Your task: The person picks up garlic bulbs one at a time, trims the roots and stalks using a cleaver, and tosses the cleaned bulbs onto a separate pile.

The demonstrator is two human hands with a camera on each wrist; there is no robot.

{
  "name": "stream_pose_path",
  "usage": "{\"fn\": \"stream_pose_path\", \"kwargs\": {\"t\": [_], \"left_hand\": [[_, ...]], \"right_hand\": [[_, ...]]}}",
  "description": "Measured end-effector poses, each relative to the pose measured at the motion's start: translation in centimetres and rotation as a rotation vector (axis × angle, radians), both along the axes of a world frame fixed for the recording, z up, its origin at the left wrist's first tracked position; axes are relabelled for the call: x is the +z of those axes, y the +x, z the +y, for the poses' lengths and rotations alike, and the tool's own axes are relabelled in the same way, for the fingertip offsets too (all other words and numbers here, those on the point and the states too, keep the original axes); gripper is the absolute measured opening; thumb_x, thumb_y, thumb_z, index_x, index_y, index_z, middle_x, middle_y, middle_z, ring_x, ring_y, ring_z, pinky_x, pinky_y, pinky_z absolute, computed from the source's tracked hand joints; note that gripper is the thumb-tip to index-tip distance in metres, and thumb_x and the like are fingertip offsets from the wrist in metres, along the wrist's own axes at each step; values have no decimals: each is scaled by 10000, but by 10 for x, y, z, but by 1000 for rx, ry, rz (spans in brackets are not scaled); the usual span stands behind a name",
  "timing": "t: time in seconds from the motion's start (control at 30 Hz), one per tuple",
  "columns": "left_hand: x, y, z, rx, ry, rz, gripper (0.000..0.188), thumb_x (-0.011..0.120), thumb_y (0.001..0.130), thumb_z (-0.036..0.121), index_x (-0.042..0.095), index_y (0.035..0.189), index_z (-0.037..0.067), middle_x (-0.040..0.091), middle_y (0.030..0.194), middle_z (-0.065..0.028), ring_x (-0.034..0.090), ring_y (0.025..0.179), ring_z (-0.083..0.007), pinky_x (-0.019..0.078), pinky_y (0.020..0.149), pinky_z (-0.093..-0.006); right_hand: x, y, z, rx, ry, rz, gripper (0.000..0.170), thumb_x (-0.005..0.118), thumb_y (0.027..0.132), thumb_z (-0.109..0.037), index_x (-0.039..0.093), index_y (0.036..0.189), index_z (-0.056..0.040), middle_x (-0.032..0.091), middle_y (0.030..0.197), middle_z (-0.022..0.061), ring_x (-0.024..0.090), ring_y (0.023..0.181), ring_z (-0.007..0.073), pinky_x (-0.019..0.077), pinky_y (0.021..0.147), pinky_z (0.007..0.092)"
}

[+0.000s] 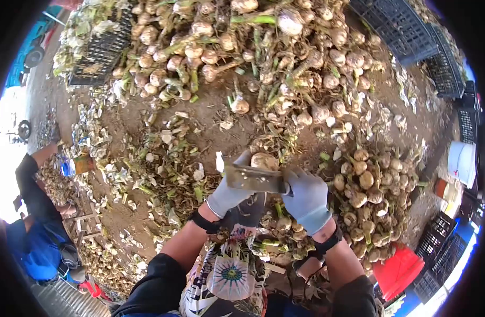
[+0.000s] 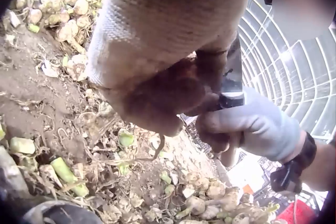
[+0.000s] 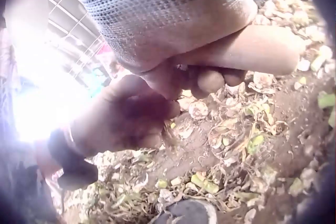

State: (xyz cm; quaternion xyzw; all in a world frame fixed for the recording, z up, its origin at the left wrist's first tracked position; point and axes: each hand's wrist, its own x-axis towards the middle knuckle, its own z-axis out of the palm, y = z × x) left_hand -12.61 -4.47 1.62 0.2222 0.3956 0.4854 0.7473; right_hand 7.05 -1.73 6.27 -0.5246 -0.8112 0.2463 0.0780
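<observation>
Both hands wear pale knit gloves and work close together at the middle of the head view. My right hand (image 1: 308, 198) grips the wooden handle (image 3: 252, 50) of a broad knife, whose flat blade (image 1: 258, 180) spans the gap between the hands. Just beyond the blade is a garlic bulb (image 1: 264, 161), which my left hand (image 1: 229, 195) holds with its fingers at the bulb's side; the blade and glove hide part of it. In the left wrist view the knife blade (image 2: 233, 74) passes close behind the left hand's curled fingers.
A large heap of garlic (image 1: 200, 47) with stalks lies ahead, a smaller garlic pile (image 1: 372, 185) at the right. Cut stalks and peelings (image 1: 168, 158) litter the soil. Black crates (image 1: 395, 26), a white bucket (image 1: 462, 164) and a red container (image 1: 398, 272) stand around; another person (image 1: 39, 238) sits left.
</observation>
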Motion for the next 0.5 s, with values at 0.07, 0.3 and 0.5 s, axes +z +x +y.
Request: {"fn": "stream_pose_path", "kwargs": {"t": [0.07,0.3,0.5], "left_hand": [[-16,-10,-5,-141,104,243,671,763,845,19,400,1409,31,598,1304,-93,599,1174,-164,515,1002,-328],[2,-14,-9,-77,-7,127,623,801,803,83,464,1324,27,660,1172,-67,636,1040,-119,535,913,-297],[16,-21,-1,-218,-27,243,576,810,772,86,536,1274,15,672,1139,-43,626,1010,-104,526,895,-288]], "right_hand": [[-2,-2,-3,-2,33,-6,286,677,767,-186,694,1044,-121,643,792,69,669,723,275,536,631,399],[0,-5,-14,18,-37,-4,236,687,757,-192,650,983,-135,642,786,67,674,743,279,530,666,419],[-20,-3,-20,-70,-132,12,197,678,784,-203,648,970,-145,668,807,96,683,749,318,540,677,427]]}}
